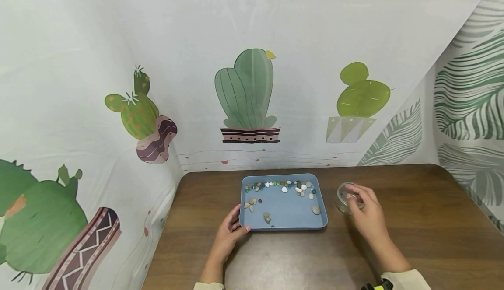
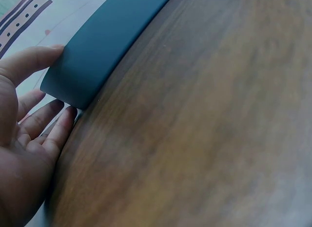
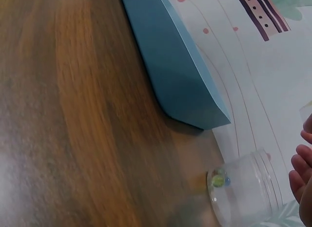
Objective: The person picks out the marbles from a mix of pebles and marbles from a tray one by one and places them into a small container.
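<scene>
A shallow blue tray (image 1: pixel 291 215) lies on the table with pebbles and glass marbles in it. My left hand (image 1: pixel 227 237) grips its front left corner, thumb at the rim and fingers against the side and lower edge. To the right of the tray stands a clear jar (image 3: pixel 248 188) with a few marbles (image 3: pixel 218 180) at its bottom. Over the jar's mouth hovers my right hand (image 1: pixel 370 215), thumb and forefinger apart, nothing visible between them. In the right wrist view its fingers (image 3: pixel 300 163) are partly cut off at the edge.
Marbles and white stones (image 1: pixel 284 189) line the tray's far side. Tan pebbles (image 1: pixel 252 201) sit near its left side, and a larger pebble (image 1: pixel 316 210) at the right. The brown wooden table (image 1: pixel 275 259) meets a cactus-printed cloth (image 1: pixel 307 62) behind it.
</scene>
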The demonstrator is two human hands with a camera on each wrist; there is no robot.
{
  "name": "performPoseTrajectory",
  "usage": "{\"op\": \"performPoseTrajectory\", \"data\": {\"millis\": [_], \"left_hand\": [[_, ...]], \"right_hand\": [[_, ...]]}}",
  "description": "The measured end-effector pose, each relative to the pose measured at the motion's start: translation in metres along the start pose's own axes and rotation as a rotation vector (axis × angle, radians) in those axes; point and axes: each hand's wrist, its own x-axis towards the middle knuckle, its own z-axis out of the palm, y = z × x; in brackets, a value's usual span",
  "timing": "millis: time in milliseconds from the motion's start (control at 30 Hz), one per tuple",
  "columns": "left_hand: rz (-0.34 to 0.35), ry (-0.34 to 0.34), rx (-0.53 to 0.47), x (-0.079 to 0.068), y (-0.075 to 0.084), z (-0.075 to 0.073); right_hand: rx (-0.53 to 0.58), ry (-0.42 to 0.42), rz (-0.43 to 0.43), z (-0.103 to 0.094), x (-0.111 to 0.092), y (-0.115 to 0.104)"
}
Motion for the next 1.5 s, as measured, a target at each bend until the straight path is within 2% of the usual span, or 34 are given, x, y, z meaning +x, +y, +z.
{"op": "performPoseTrajectory", "data": {"millis": [233, 400, 800, 1000, 1300, 1500], "left_hand": [[-0.007, -0.003, 0.004, 0.001, -0.001, 0.0], [-0.004, -0.003, 0.003, 0.001, -0.001, 0.0], [0.007, -0.006, 0.003, 0.001, -0.002, -0.001], [-0.013, 0.001, -0.012, 0.002, -0.002, -0.001], [-0.015, -0.013, -0.011, 0.002, -0.003, -0.001], [-0.004, -0.009, 0.012, 0.002, -0.003, -0.001]], "right_hand": [[0.064, -0.006, -0.064, 0.009, 0.0, -0.001], [0.07, -0.021, -0.099, 0.014, -0.001, -0.006], [0.049, -0.079, -0.113, 0.027, -0.005, -0.017], [0.019, -0.147, -0.093, 0.034, -0.008, -0.024], [0.073, -0.19, -0.173, 0.049, -0.012, -0.028], [0.039, -0.231, -0.172, 0.059, -0.016, -0.033]]}}
